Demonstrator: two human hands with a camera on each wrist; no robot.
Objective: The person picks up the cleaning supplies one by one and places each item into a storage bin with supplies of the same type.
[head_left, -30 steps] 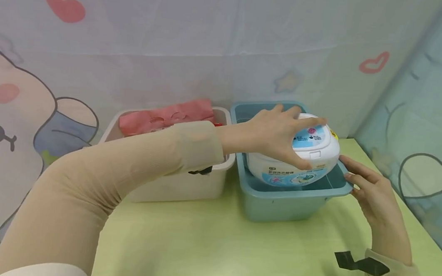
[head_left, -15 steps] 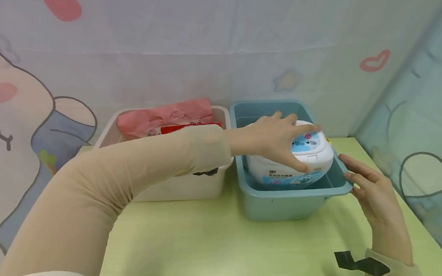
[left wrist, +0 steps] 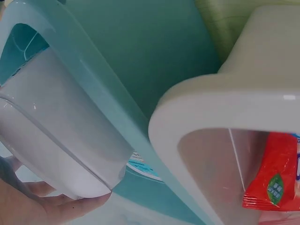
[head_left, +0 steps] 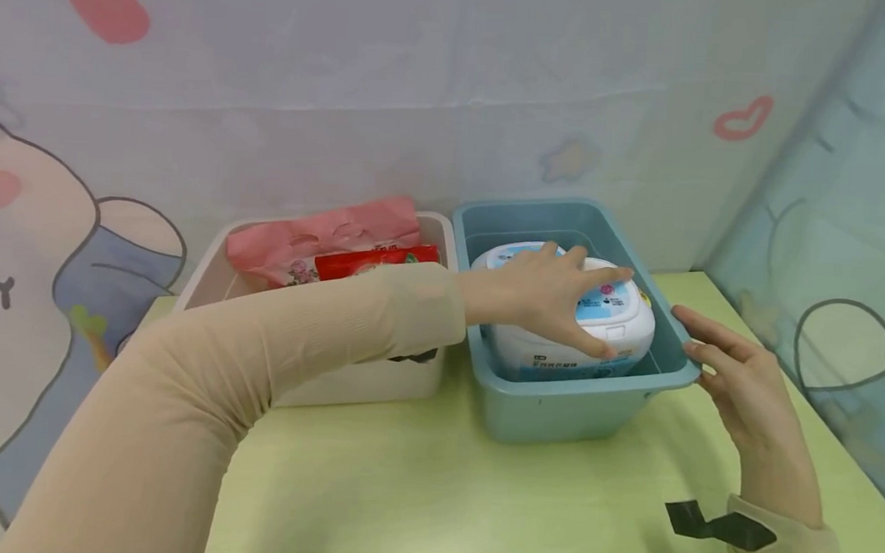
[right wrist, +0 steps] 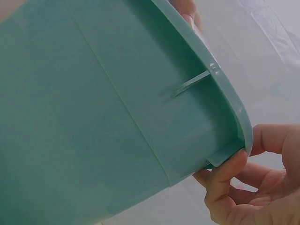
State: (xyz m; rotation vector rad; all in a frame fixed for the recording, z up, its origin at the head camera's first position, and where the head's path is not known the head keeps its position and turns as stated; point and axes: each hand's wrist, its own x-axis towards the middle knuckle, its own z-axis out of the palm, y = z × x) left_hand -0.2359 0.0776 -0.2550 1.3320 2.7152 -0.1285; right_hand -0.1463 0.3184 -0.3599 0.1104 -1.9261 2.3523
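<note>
My left hand [head_left: 550, 295] grips a white laundry-capsule tub [head_left: 613, 315] with a blue label from above, thumb on the near side and fingers spread over its lid. The tub sits low inside the teal bin [head_left: 579, 392], mostly below the rim. In the left wrist view, the fingers curl round the end of the tub [left wrist: 70, 117]. A second white tub [head_left: 499, 254] shows behind the hand in the same bin, partly hidden. My right hand [head_left: 744, 392] pinches the bin's right front corner; in the right wrist view, thumb and fingers close on the rim [right wrist: 239, 117].
Left of the teal bin, close against it, stands a white bin [head_left: 377, 386] holding a pink pack [head_left: 332, 229] and a red packet [head_left: 376, 260]. My left forearm crosses over it. A printed cloth [head_left: 348, 63] hangs behind the green table [head_left: 371, 490].
My left hand has lowered the tub deeper into the teal bin and shifted it slightly left. The second tub has come into sight. My right hand stays at the rim.
</note>
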